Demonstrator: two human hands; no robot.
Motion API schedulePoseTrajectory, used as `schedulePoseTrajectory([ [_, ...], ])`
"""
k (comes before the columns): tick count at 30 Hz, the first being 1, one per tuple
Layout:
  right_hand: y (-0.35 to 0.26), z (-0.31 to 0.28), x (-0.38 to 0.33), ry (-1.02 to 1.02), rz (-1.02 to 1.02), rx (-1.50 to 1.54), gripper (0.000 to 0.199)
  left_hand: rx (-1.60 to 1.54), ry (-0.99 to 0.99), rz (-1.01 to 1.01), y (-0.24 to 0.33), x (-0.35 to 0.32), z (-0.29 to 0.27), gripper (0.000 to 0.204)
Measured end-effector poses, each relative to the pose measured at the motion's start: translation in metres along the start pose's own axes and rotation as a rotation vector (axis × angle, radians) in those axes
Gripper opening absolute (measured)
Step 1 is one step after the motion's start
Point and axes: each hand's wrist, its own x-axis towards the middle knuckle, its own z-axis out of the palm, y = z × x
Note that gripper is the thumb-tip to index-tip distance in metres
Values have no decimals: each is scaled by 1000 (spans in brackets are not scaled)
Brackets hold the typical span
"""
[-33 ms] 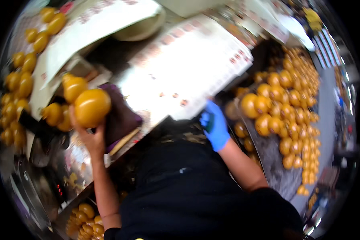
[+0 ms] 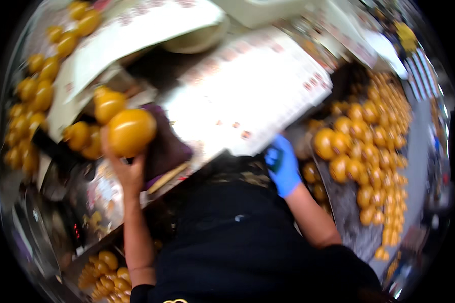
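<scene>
My bare left hand (image 2: 129, 169) is wrapped round a glossy orange-yellow gourd (image 2: 132, 132). Its large round bulb faces up, and a smaller bulb-shaped part (image 2: 108, 104) shows at the upper left; I cannot tell if this belongs to the same gourd. More yellow gourds (image 2: 77, 135) lie just left of the hand. Beside it on the right is a dark purple cloth-like pad (image 2: 167, 144) with a tan stick (image 2: 169, 178) along its edge. My right hand (image 2: 284, 166), in a blue glove, is closed round a small dark green object (image 2: 274, 158), mostly hidden by the fingers.
A white printed sheet (image 2: 247, 86) covers the middle work surface, with small reddish-brown marks on it. Many glossy gourds lie heaped on the right (image 2: 371, 146), at the far left (image 2: 28, 106) and at the lower left (image 2: 106, 275). A pale bowl (image 2: 197, 43) sits at the back.
The whole view has shifted slightly, so both hands and the surroundings sit a little farther right in the picture. Both grips look unchanged.
</scene>
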Motion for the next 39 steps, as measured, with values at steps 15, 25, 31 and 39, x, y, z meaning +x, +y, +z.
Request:
schedulePoseTrajectory([
  [15,-81,296,-7,-1262,-577,-1273,18,0,-110,1,18,14,-17,95],
  [25,-41,434,-45,-1774,-903,-2033,23,47,-129,-30,29,24,-30,98],
  [31,-23,464,-37,-1888,-938,-2109,25,-757,-26,-477,9,63,-33,72],
  [39,-12,392,15,-1247,-522,-1244,41,-1072,-51,-567,10,86,-20,57],
])
